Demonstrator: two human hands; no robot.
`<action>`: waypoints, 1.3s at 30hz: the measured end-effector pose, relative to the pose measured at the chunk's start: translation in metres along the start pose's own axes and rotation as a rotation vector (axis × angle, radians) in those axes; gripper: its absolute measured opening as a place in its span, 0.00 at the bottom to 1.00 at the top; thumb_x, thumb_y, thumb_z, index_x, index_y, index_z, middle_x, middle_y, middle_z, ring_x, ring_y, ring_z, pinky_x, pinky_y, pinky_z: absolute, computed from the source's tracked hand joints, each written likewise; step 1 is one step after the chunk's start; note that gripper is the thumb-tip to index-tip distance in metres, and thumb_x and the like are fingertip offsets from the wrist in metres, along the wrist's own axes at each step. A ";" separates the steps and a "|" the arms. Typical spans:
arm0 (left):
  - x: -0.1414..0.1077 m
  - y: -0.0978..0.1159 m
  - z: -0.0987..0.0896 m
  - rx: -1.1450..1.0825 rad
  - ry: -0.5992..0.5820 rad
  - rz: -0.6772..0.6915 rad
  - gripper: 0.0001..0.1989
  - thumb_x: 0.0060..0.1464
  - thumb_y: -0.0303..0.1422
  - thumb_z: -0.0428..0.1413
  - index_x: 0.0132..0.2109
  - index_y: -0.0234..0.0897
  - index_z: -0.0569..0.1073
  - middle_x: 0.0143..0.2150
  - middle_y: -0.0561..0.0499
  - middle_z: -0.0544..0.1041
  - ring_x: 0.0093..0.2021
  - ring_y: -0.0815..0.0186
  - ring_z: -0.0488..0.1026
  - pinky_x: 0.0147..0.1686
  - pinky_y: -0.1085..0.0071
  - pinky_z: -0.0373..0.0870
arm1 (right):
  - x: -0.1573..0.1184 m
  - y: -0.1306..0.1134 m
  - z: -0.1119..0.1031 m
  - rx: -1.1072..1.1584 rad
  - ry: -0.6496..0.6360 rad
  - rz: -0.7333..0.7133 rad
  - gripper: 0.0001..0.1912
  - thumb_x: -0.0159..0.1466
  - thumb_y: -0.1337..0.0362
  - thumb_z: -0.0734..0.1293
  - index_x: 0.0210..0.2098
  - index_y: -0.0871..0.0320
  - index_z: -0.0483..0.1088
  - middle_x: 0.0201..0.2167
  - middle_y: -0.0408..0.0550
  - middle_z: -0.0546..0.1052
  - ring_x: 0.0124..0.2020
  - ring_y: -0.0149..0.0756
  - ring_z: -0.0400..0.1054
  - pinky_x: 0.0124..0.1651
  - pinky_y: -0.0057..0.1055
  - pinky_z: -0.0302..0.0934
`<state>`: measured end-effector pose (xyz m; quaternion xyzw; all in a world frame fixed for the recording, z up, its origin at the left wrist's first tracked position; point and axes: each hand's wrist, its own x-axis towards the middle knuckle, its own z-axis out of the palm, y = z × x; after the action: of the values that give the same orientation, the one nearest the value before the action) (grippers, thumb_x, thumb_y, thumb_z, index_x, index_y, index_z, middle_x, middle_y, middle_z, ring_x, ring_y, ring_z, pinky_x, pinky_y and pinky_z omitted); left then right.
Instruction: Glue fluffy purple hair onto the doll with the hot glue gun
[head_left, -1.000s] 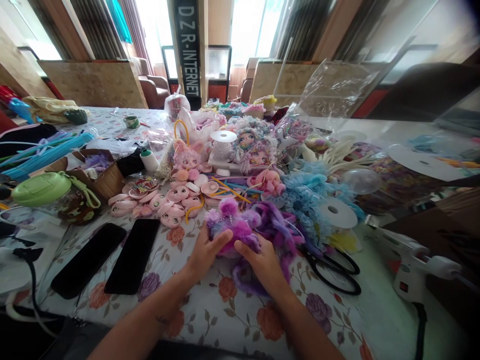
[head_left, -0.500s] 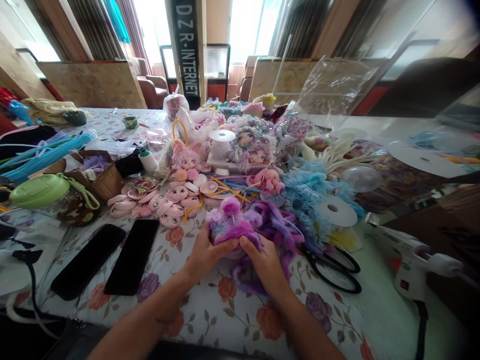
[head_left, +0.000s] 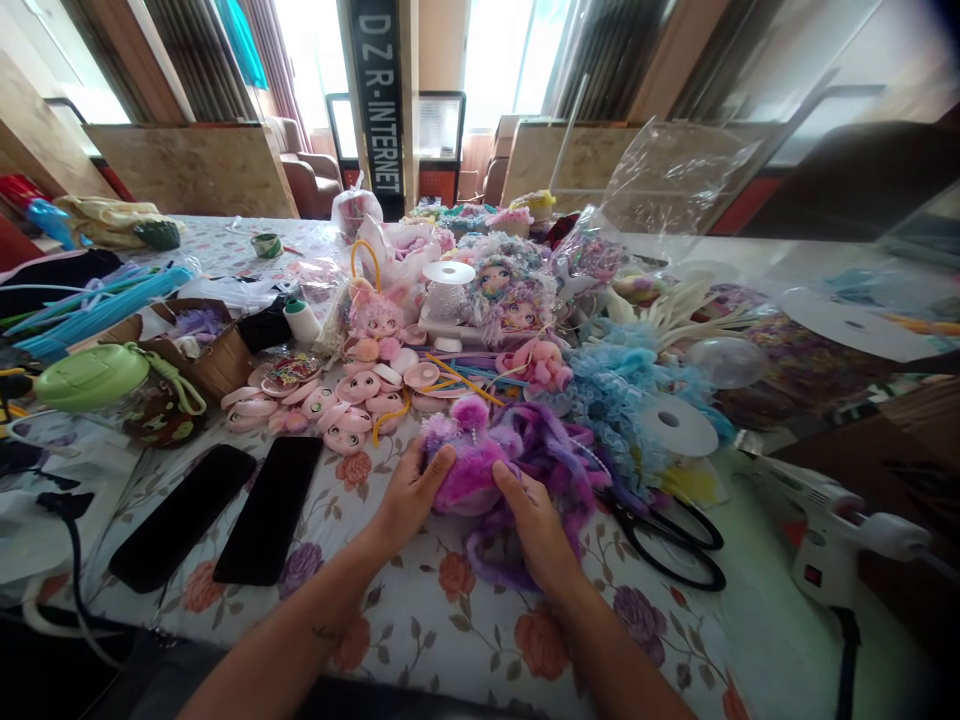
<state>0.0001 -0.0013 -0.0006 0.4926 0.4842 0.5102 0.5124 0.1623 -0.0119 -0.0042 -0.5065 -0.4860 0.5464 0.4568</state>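
A fluffy pink and purple doll head with pom-poms on top is between my hands, just above the flowered tablecloth. My left hand grips its left side, thumb lying on the fuzz. On the other side my right hand holds it, thumb along the near edge. Whether a face is on its far side is hidden. Fuzzy purple strands trail from behind it to the right and under my right hand. Black-handled scissors lie right of the strands, blades partly covered.
Several pink doll face pieces lie beyond my left hand. Two black phones rest at the left. Blue ruffled trim and a white spool sit right of centre. A hot glue gun stands at the far right.
Both thumbs have moved apart, from nearly meeting on the fluffy head to its two sides, so more pink fuzz shows between them. The view has shifted slightly.
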 end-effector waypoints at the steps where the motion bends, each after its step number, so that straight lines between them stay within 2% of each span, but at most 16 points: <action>1: 0.000 0.000 -0.001 0.017 0.023 0.003 0.23 0.59 0.52 0.54 0.48 0.37 0.76 0.45 0.46 0.79 0.49 0.54 0.73 0.52 0.64 0.67 | 0.000 -0.001 0.001 0.036 0.002 -0.010 0.30 0.61 0.39 0.65 0.42 0.61 0.77 0.41 0.52 0.82 0.47 0.51 0.74 0.53 0.42 0.67; 3: 0.000 0.001 -0.002 0.043 0.036 0.024 0.26 0.60 0.55 0.50 0.47 0.38 0.76 0.45 0.46 0.79 0.49 0.54 0.73 0.53 0.64 0.67 | -0.001 -0.003 0.002 0.075 0.002 -0.032 0.33 0.57 0.39 0.70 0.50 0.59 0.75 0.49 0.53 0.80 0.56 0.52 0.70 0.60 0.44 0.62; 5: -0.002 0.002 -0.003 0.052 -0.025 0.069 0.31 0.59 0.58 0.47 0.51 0.38 0.75 0.49 0.44 0.78 0.51 0.53 0.73 0.55 0.62 0.66 | -0.002 -0.007 0.003 0.080 -0.016 -0.032 0.38 0.53 0.43 0.75 0.57 0.56 0.71 0.54 0.51 0.79 0.58 0.52 0.70 0.62 0.44 0.61; 6: -0.003 0.002 -0.004 0.063 -0.076 0.093 0.33 0.57 0.60 0.49 0.54 0.37 0.73 0.52 0.43 0.77 0.53 0.52 0.72 0.56 0.60 0.66 | -0.003 -0.008 0.002 0.091 -0.021 -0.025 0.39 0.52 0.44 0.76 0.58 0.54 0.70 0.54 0.51 0.79 0.57 0.52 0.71 0.62 0.44 0.62; 8: -0.005 0.003 -0.005 0.130 -0.149 0.120 0.38 0.48 0.59 0.59 0.58 0.37 0.69 0.56 0.42 0.74 0.56 0.49 0.70 0.57 0.58 0.65 | -0.003 -0.009 0.002 0.137 -0.019 -0.016 0.38 0.53 0.44 0.76 0.58 0.53 0.70 0.52 0.50 0.80 0.55 0.51 0.73 0.60 0.44 0.64; 10: -0.007 0.004 -0.004 0.219 -0.145 0.117 0.43 0.40 0.53 0.68 0.60 0.38 0.67 0.56 0.42 0.74 0.56 0.49 0.70 0.58 0.57 0.65 | -0.003 -0.007 0.002 0.167 0.008 -0.025 0.34 0.54 0.43 0.74 0.56 0.52 0.73 0.51 0.49 0.81 0.55 0.51 0.73 0.61 0.45 0.63; 12: -0.008 0.005 -0.003 0.260 -0.105 0.106 0.41 0.40 0.49 0.69 0.59 0.38 0.67 0.54 0.44 0.75 0.55 0.50 0.71 0.57 0.58 0.66 | -0.003 -0.005 0.002 0.175 0.017 -0.035 0.33 0.55 0.43 0.74 0.54 0.52 0.74 0.52 0.49 0.80 0.57 0.52 0.71 0.63 0.46 0.61; 15: -0.009 0.004 0.000 0.238 -0.057 0.130 0.33 0.47 0.48 0.66 0.56 0.38 0.69 0.51 0.46 0.77 0.51 0.53 0.73 0.53 0.61 0.68 | -0.003 -0.001 0.005 0.184 0.020 -0.038 0.31 0.57 0.42 0.72 0.53 0.53 0.76 0.54 0.50 0.79 0.60 0.53 0.69 0.66 0.48 0.57; 20: -0.012 -0.002 0.003 0.152 -0.015 0.147 0.25 0.52 0.45 0.63 0.53 0.37 0.72 0.49 0.46 0.77 0.47 0.57 0.73 0.50 0.64 0.69 | -0.004 0.003 0.007 0.118 0.038 -0.043 0.29 0.59 0.41 0.70 0.50 0.56 0.77 0.52 0.50 0.81 0.58 0.53 0.71 0.65 0.48 0.58; 29: -0.015 -0.009 0.005 0.054 -0.002 0.088 0.24 0.51 0.43 0.65 0.52 0.38 0.72 0.46 0.48 0.78 0.43 0.59 0.74 0.46 0.66 0.71 | -0.004 0.005 0.004 0.135 -0.006 -0.040 0.29 0.58 0.42 0.71 0.50 0.57 0.77 0.50 0.52 0.81 0.56 0.53 0.72 0.64 0.49 0.59; 33: -0.013 -0.005 0.005 0.060 -0.024 0.070 0.26 0.51 0.44 0.65 0.54 0.39 0.71 0.49 0.47 0.77 0.47 0.57 0.73 0.49 0.65 0.70 | -0.005 0.003 0.003 0.161 -0.001 -0.010 0.28 0.58 0.43 0.72 0.49 0.56 0.78 0.49 0.50 0.82 0.56 0.53 0.71 0.64 0.48 0.60; 39: -0.003 0.002 -0.003 -0.003 -0.081 -0.013 0.25 0.59 0.51 0.54 0.55 0.38 0.72 0.51 0.46 0.77 0.53 0.54 0.73 0.55 0.61 0.68 | -0.001 0.007 -0.001 0.138 0.010 -0.018 0.29 0.62 0.37 0.63 0.45 0.54 0.80 0.46 0.47 0.82 0.54 0.48 0.73 0.63 0.43 0.62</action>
<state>-0.0029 -0.0047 0.0014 0.5089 0.4654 0.4873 0.5356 0.1632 -0.0136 -0.0106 -0.4720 -0.4497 0.5720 0.4979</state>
